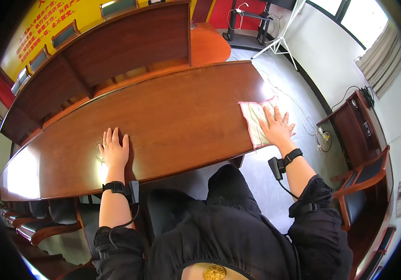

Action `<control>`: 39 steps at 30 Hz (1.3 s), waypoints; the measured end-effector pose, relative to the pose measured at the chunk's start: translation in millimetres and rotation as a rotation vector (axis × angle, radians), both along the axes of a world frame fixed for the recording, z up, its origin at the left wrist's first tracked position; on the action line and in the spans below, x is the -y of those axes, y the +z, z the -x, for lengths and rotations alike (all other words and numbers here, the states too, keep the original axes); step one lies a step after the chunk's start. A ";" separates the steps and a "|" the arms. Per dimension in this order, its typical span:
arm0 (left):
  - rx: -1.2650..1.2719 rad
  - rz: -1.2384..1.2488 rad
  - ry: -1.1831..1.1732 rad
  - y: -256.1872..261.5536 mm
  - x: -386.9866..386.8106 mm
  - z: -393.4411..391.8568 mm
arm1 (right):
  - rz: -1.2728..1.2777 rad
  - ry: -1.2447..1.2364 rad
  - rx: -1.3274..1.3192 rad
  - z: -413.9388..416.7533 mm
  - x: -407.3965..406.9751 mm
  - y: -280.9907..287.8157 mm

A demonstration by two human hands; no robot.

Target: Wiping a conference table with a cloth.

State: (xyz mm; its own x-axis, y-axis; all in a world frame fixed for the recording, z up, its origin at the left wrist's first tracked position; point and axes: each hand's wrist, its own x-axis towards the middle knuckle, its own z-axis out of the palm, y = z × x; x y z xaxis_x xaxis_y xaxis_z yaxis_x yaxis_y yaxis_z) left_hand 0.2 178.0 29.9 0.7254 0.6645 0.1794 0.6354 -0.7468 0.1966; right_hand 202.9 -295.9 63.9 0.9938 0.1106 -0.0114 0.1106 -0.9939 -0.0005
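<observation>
A pale cloth with pink edging [251,119] lies over the right end of a long polished wooden table [172,122]. My right hand [278,128] rests flat on the cloth with its fingers spread, covering part of it. On the bare tabletop to the left, my left hand [114,150] lies palm down, fingers apart, holding nothing. Each wrist bears a black strap with a small device and a cable.
Behind the table runs a higher wooden desk [127,45] with chairs beyond. A white tripod stand [280,38] is at the upper right. White cables and a power strip [323,134] lie on the floor. Wooden armchairs [361,178] stand at the right and lower left.
</observation>
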 end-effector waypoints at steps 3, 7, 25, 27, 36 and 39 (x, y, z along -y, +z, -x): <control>-0.004 -0.006 0.000 0.2 1.0 -2.6 | -0.005 0.037 0.030 6.5 9.2 -6.7; -0.005 -0.011 -0.004 0.5 1.1 -4.9 | -0.013 0.100 0.105 19.8 7.1 -18.6; -0.006 0.008 0.008 2.6 4.6 0.9 | -0.113 0.902 0.150 88.9 -121.6 -27.3; 0.001 0.012 0.006 1.8 4.1 -2.1 | -0.111 0.993 0.112 96.0 -142.5 -27.3; 0.040 0.005 0.003 1.9 -0.5 4.8 | -0.112 1.166 -0.021 116.8 -192.1 -13.6; 0.056 0.010 -0.015 -0.9 0.1 2.8 | -0.138 1.205 -0.022 106.3 -176.4 -18.5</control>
State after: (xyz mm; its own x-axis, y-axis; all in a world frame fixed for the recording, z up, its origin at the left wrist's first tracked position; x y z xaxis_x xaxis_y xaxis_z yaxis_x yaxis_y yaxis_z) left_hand -2.6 177.9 29.1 0.7242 0.6558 0.2133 0.6122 -0.7538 0.2387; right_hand 96.6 -119.6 45.4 0.2521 0.9660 0.0582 0.9631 -0.2446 -0.1120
